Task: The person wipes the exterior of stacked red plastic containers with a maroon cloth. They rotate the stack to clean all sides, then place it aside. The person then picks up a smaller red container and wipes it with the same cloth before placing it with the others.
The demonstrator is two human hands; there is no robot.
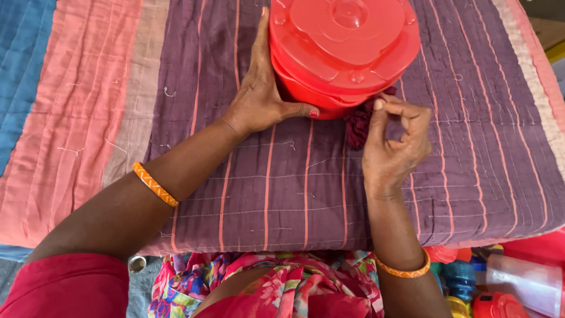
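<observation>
Partly cropped, red container (344,50): left hand (259,97) steadies it; right hand (394,144) pinches maroon cloth (356,126).

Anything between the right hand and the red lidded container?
Only a dark red cloth, bunched at the red container's near edge; the right hand pinches at it. The left hand already rests flat against the container's left side.
</observation>
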